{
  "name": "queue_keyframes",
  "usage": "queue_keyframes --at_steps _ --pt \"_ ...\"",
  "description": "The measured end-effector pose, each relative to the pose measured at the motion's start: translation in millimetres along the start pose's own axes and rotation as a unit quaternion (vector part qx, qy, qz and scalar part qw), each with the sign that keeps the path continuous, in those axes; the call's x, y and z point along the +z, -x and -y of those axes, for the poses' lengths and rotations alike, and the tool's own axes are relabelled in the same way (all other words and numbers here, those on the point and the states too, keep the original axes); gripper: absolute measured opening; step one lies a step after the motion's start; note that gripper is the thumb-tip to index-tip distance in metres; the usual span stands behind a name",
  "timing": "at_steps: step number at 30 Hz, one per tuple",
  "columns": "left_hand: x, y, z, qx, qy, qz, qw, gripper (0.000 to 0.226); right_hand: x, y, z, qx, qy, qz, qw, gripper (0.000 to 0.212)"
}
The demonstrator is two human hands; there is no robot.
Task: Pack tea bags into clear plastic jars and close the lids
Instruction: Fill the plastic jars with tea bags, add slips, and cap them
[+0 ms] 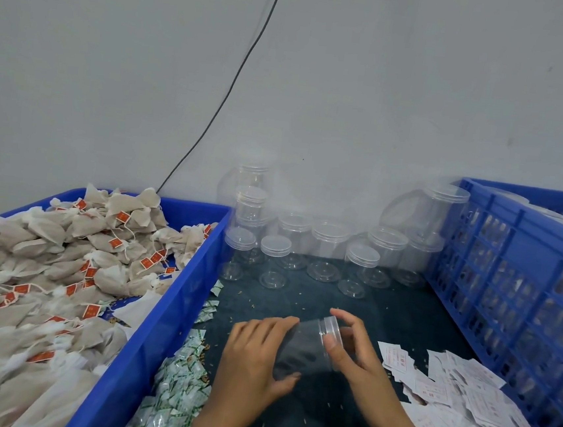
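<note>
A clear plastic jar [308, 348] lies tilted above the dark mat, its lidded end pointing up and to the right. My left hand [256, 355] grips the jar's body from the left. My right hand [351, 344] curls its fingers and thumb around the jar's clear lid [331, 325]. The jar looks empty. Tea bags [62, 261] with red tags fill the blue bin [168, 305] on the left. Several empty lidded jars [328, 249] stand along the wall at the back.
A blue slatted crate [524, 288] holding filled jars stands at the right. White paper labels [461, 402] lie piled at the right front. Small green-and-white sachets [181, 386] are heaped beside the bin. A black cable [230, 88] hangs down the wall.
</note>
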State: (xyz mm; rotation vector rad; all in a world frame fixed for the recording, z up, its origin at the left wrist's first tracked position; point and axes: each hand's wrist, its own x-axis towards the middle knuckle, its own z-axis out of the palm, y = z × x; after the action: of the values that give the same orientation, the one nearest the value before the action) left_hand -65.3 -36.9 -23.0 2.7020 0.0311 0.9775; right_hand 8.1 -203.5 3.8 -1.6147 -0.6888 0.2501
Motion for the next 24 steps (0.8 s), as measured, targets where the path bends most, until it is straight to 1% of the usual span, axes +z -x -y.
queue_keyframes --at_steps 1,3,5,6,8,9,10,11,13,15,17,19,21,24 --pt "0 0 0 -0.014 0.008 0.012 1.0 0.073 -1 1 1 -0.011 -0.014 -0.001 1.0 0.043" --pt "-2 0 -2 -0.057 0.038 0.035 0.997 0.072 -6 1 1 -0.032 -0.026 -0.013 0.999 0.042" --pt "-1 1 -4 -0.124 0.112 0.039 0.985 0.066 -11 -1 1 -0.035 -0.044 -0.033 0.998 0.045" --pt "-1 0 -7 -0.173 0.182 0.038 0.967 0.061 -13 -2 -1 -0.032 -0.043 -0.048 0.997 0.046" --pt "2 -2 -10 -0.265 0.333 0.039 0.904 0.055 -15 -5 -8 -0.016 -0.004 -0.075 0.997 0.046" --pt "5 -2 -10 -0.292 0.381 0.04 0.876 0.056 -15 -6 -13 -0.002 0.025 -0.084 0.996 0.047" --pt "8 -2 -9 -0.305 0.406 0.041 0.861 0.06 -14 -8 -19 0.013 0.058 -0.089 0.994 0.048" --pt "11 -1 -9 -0.308 0.419 0.041 0.853 0.065 -13 -8 -24 0.025 0.096 -0.091 0.991 0.049" --pt "17 0 -7 -0.302 0.417 0.04 0.856 0.073 -11 -7 -31 0.029 0.169 -0.089 0.981 0.051" --pt "23 2 -4 -0.299 0.4 0.042 0.866 0.077 -11 -7 -37 0.016 0.212 -0.088 0.973 0.052" --pt "26 3 -2 -0.301 0.387 0.043 0.871 0.077 -13 -9 -42 0.003 0.255 -0.076 0.964 0.051" --pt "29 4 0 -0.302 0.373 0.05 0.876 0.075 -13 -10 -45 0.009 0.309 -0.062 0.949 0.051" --pt "30 6 1 -0.302 0.365 0.059 0.879 0.073 -13 -10 -46 0.023 0.336 -0.057 0.94 0.05" --pt "29 5 2 -0.308 0.366 0.074 0.875 0.072 -11 -10 -43 0.033 0.343 -0.059 0.937 0.051"
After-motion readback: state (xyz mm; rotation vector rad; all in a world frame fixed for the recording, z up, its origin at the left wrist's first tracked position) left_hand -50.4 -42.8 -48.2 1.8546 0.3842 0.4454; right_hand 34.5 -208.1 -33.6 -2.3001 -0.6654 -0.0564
